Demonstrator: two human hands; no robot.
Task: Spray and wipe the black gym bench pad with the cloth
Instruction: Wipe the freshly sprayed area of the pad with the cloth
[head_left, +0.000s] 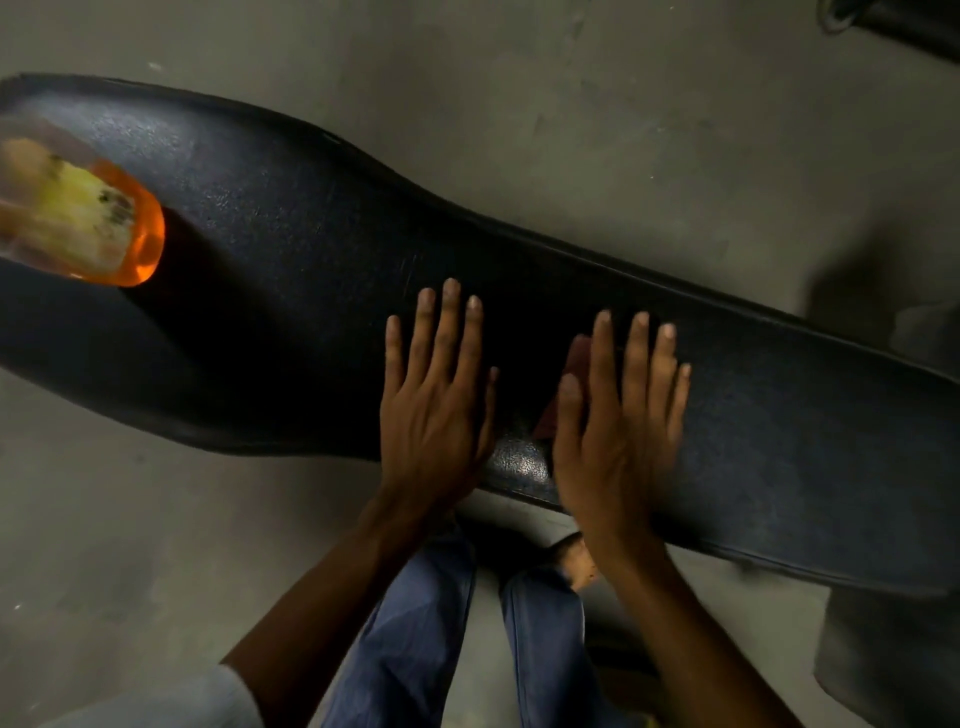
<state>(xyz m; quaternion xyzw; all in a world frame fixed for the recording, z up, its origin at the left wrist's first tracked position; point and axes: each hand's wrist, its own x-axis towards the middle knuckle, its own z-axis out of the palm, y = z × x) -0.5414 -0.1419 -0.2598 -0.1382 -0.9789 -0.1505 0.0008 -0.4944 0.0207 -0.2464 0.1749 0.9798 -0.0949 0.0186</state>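
Head view, looking steeply down: black gym bench pad (311, 270) stretched diagonally across the frame from upper left to lower right, broad and rounded at the left end, pinched narrower through the middle, textured surface catching a dull sheen near the close edge. Left hand (436, 400) laid flat on the pad near its near edge, fingers (451, 322) straight and slightly spread, palm down, grasping nothing. Right hand (618, 421) just beside it, apart by a narrow gap, also flat and palm down, fingers extended toward the far edge. Under the right hand's thumb side, a sliver of reddish cloth (574, 358) peeking out against the pad, pressed down by the flat palm rather than clenched; most of it hidden beneath the hand, so shape and extent impossible to make out. Well apart at the left end of the pad, a transparent orange bottle (78, 218) lying on its side or tilted, blurred, with a yellowish label and orange liquid glowing at its rounded end; nozzle cut off by the frame edge. Below the hands, bare forearms running down to the bottom of the frame, a pale sleeve (171, 696) at lower left, and blue trousers (415, 623) between the arms. Grey concrete floor (571, 104) all around the bench, mottled and scuffed. Dark, indistinct shapes at the top right corner, too cropped to identify.
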